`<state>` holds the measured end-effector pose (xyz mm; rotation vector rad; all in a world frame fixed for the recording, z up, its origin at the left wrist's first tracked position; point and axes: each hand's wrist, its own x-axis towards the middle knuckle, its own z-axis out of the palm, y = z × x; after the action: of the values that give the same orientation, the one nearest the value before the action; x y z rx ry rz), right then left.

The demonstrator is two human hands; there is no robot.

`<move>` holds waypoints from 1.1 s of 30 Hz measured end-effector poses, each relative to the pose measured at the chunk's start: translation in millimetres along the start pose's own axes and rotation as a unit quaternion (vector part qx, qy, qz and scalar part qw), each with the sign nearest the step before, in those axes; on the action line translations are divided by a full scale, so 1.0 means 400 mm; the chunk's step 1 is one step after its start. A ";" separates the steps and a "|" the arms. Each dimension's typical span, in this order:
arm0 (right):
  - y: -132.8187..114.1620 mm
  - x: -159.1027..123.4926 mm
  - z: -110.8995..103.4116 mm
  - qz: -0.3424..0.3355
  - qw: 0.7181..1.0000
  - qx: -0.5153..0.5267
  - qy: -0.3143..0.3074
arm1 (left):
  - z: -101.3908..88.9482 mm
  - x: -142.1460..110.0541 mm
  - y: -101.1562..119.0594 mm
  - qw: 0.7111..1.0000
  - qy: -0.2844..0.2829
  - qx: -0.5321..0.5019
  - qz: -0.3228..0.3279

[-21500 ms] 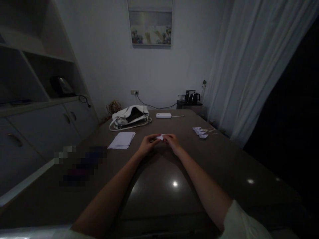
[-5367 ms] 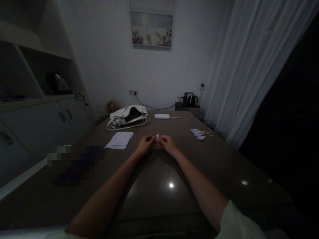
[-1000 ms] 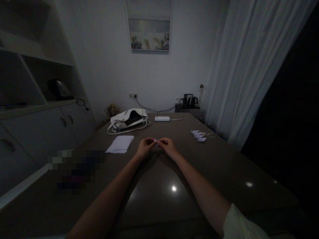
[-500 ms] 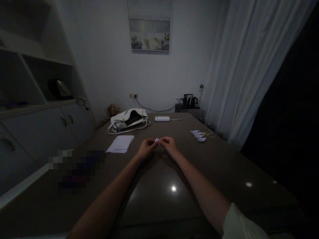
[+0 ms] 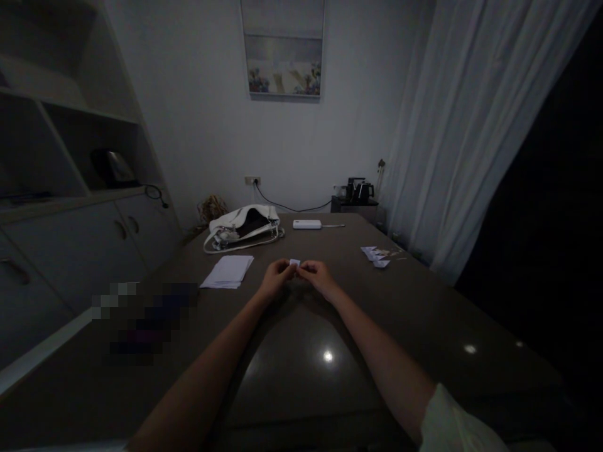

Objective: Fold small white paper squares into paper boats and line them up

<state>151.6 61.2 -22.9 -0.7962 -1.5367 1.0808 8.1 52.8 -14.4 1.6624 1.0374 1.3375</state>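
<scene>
Over the middle of the dark table (image 5: 292, 351), my left hand (image 5: 276, 280) and my right hand (image 5: 320, 278) meet at the fingertips. Pinched between them is a small piece of white paper (image 5: 294, 262), which looks folded; the fingers hide most of it. To the left of my left hand lies a stack of white paper sheets (image 5: 229, 270). Beyond my right hand, several small folded white papers (image 5: 375, 255) lie in an overlapping row, beside some thin light-coloured bits (image 5: 394, 253).
A white handbag (image 5: 244, 227) rests at the far left of the table. Right of it is a white power bank (image 5: 306, 224) with a short cable. A black kettle (image 5: 362, 191) stands on a low cabinet behind. A curtain (image 5: 447, 125) hangs at the right.
The paper has turned slightly between my fingers, and the pink tint seen on it before is gone from view. My fingers have shifted a little; the other things have stayed in place.
</scene>
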 end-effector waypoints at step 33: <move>0.045 0.020 -0.022 -0.074 0.989 -0.117 0.056 | -0.004 -0.013 -0.002 0.973 -0.031 0.210 0.092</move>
<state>157.6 77.3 -36.3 -0.8715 -1.6166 0.7445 5.6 48.3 -16.8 2.1455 1.2139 1.2270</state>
